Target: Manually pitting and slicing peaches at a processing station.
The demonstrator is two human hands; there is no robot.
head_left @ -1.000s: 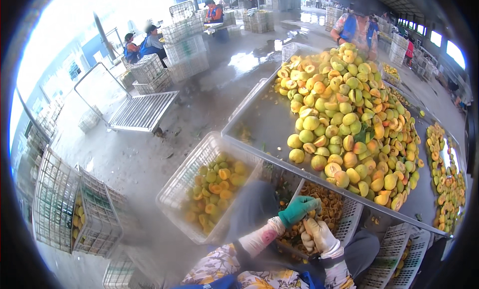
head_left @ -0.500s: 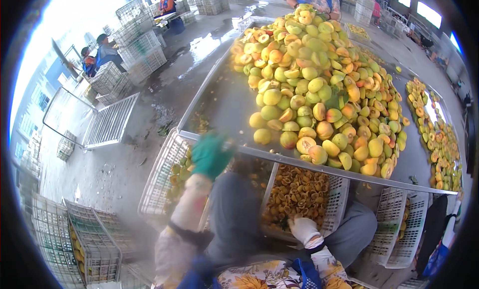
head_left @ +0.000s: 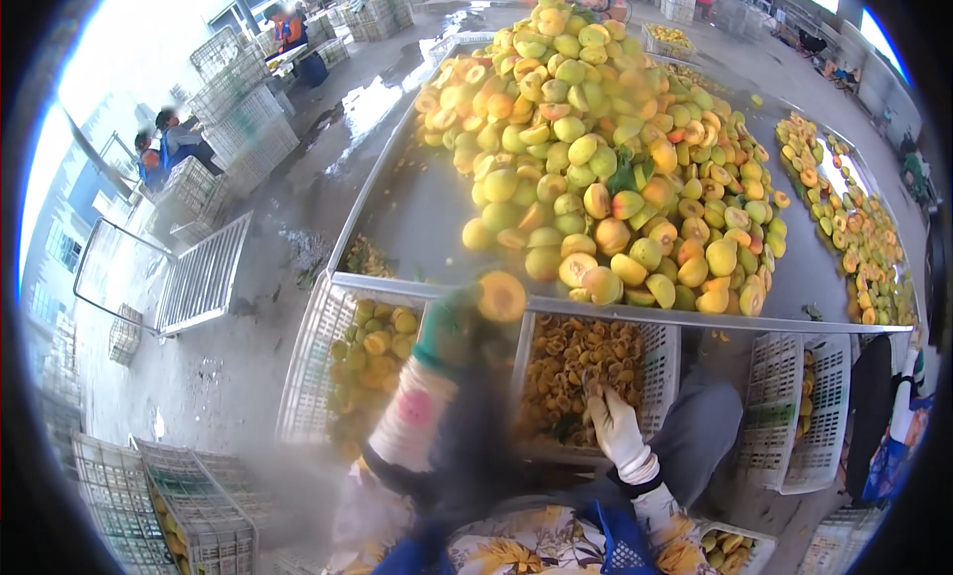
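Note:
My left hand (head_left: 449, 327), in a blurred green glove, grips a halved yellow fruit (head_left: 502, 297) at the metal table's near rim (head_left: 615, 314). Beyond it rises a big heap of yellow-green fruit (head_left: 615, 198), many halved. My right hand (head_left: 615, 426), in a white glove, is closed over a crate (head_left: 658, 372) of brown fruit scraps (head_left: 566, 367), with something small and thin at its fingertips that I cannot make out. Left of my knees stands a white crate (head_left: 298, 367) of fruit, partly blurred.
Nested crates (head_left: 794, 406) stand at my right, more (head_left: 199, 506) at lower left. A metal trolley (head_left: 204, 272) stands on wet floor (head_left: 347, 119). A second band of halved fruit (head_left: 844, 218) lies at the table's right. Co-workers (head_left: 288, 29) are farther back.
My hands have separated: the left has risen to the table rim with a fruit half, the right has lowered over the scrap crate. The view has shifted, moving the table up and left.

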